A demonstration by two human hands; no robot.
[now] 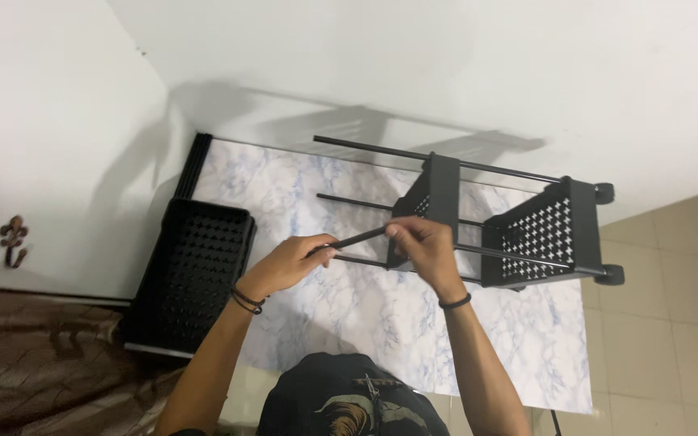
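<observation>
I have both hands on one thin black rod (359,238), held above the marble-patterned mat (365,315). My left hand (291,262) is closed round the rod's near end, fingers curled over and thumb under; my right hand (422,246) pinches it at the other end, fingertips pressed together, just in front of the middle perforated shelf (426,202) of the black cart frame (519,226), which lies on its side.

What could go wrong, as I judge it — the rod is slim and smooth, and a fingertip pinch on the right gives little purchase; if the left hand twists or pushes harder than the right can resist, the rod may slide through or tilt off line. Right of my pinch, three longer rods already run through the shelf. A skewed rod could knock against them or jam in the shelf's edge. The frame rests on its wheels (607,274) and its side, so a firm shove might roll or shift it on the mat.

What I cannot make out: whether the rod's far tip touches the shelf, enters a hole, or stops short — my right hand covers that spot. Any thread or fitting at either end is hidden in my grips. Left of my left hand, a second black perforated tray (195,274) lies flat, its lower corner lost in shadow against the brown cloth (42,363). Beyond it, a small dark ornament (14,238) on the white wall is too small to identify.
</observation>
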